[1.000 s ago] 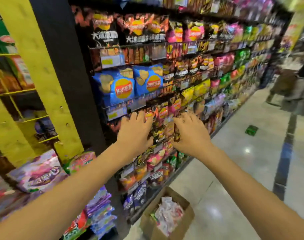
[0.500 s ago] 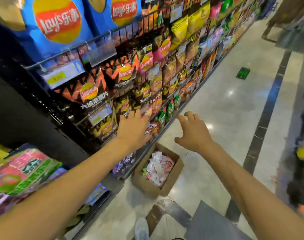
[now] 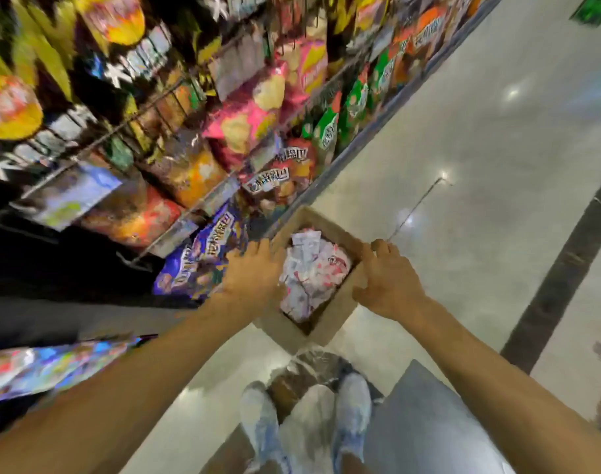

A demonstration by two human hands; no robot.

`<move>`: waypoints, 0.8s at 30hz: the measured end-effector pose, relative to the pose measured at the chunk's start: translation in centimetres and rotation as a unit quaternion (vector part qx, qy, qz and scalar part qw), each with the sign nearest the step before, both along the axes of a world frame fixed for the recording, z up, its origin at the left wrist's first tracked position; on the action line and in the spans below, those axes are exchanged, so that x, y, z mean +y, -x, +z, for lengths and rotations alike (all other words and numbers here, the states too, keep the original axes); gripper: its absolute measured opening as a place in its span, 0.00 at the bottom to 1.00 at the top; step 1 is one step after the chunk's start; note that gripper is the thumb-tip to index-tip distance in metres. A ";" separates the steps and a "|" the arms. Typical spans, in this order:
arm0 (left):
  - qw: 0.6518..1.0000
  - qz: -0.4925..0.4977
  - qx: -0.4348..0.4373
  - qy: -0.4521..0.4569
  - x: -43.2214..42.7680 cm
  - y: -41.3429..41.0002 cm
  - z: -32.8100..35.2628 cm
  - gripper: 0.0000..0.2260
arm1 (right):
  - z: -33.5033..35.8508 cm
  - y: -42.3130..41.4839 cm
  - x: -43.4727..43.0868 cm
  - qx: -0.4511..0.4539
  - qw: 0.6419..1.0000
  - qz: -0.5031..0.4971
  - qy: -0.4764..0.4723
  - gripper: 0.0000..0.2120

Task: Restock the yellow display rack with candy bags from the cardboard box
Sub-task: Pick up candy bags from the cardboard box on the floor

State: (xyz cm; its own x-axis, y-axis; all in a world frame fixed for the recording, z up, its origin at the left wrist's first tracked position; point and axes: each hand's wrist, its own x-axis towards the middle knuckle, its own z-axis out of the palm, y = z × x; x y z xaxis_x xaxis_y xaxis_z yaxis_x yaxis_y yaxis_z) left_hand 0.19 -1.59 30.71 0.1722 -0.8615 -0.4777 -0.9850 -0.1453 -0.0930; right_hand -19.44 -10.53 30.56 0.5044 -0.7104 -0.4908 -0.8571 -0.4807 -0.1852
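Observation:
An open cardboard box (image 3: 329, 325) stands on the floor against the foot of the snack shelves. It holds several white and pink candy bags (image 3: 311, 271). My left hand (image 3: 252, 271) hovers at the box's left rim, fingers spread, holding nothing. My right hand (image 3: 386, 280) is at the box's right rim with fingers apart; whether it touches the cardboard I cannot tell. The yellow display rack is out of view.
Wire shelves packed with snack bags (image 3: 244, 131) fill the left and top. Purple bags (image 3: 203, 258) sit on the lowest shelf beside the box. My shoes (image 3: 353, 408) stand just behind the box. Glossy floor (image 3: 480, 159) with a dark stripe extends right.
My view has tilted sharply down from the shelves to the floor. Both hands have dropped from shelf height to the rims of the cardboard box.

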 end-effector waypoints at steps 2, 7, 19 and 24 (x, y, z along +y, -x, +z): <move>0.999 0.003 0.009 -0.044 1.0 0.6 -8.1 0.24 | -7.3 -0.1 -0.2 0.003 1.000 0.010 -0.013 0.37; 0.997 0.024 0.027 -0.062 2.1 0.0 -26.6 0.23 | -25.0 -2.3 -1.5 0.020 0.998 0.047 0.021 0.36; 0.992 -0.071 0.050 0.089 -5.8 -1.9 -43.9 0.26 | -41.9 -7.2 -9.4 0.076 0.987 0.130 0.060 0.33; 0.990 -0.035 0.090 0.099 -7.9 -0.8 -44.5 0.29 | -41.7 -7.6 -10.0 0.119 0.965 0.180 0.147 0.27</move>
State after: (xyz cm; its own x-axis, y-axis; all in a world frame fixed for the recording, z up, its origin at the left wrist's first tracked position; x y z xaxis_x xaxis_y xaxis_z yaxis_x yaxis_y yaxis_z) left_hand 0.97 -9.53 -13.81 0.0354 -0.9482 -0.3156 -0.9913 -0.0734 0.1094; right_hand -11.84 -20.48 -11.17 0.6427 -0.6366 -0.4263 -0.6264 -0.7570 0.1859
